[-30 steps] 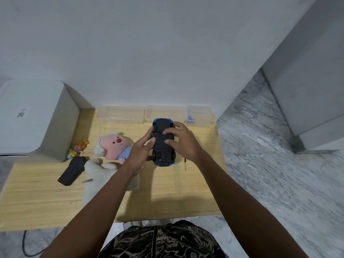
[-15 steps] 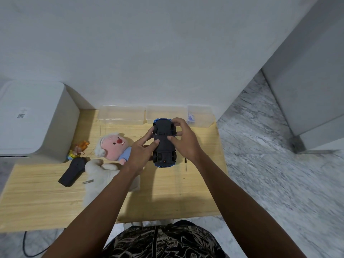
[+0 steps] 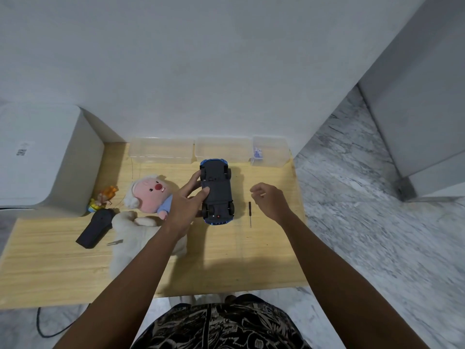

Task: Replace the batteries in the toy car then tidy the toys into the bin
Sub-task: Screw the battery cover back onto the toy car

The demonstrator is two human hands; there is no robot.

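Across the wooden table (image 3: 63, 270) we have laid the work out so that each item sits within reach of one hand. At 10 o'clock stands a white appliance (image 3: 42, 157), clear of the work area. Along the far edge, from 11 to 1 o'clock, three clear plastic bins (image 3: 161, 151) wait for the toys; the right one holds a small blue item we cannot identify. A white plush (image 3: 130, 238) and a pink-faced plush (image 3: 151, 195) lie at 9 o'clock, with the black remote (image 3: 94, 229) and a small orange figure (image 3: 104, 199) beyond them. At centre the toy car (image 3: 217, 192) rests upside down, chassis up, which we judge exposes the battery cover for service. Our left hand (image 3: 186, 205) holds the car at its left side, thumb on the underside, steadying it. Our right hand (image 3: 270, 200) hovers at 3 o'clock with fingers loosely curled, holding nothing, just beside the small screwdriver (image 3: 249, 214), probably the next tool needed for the cover.
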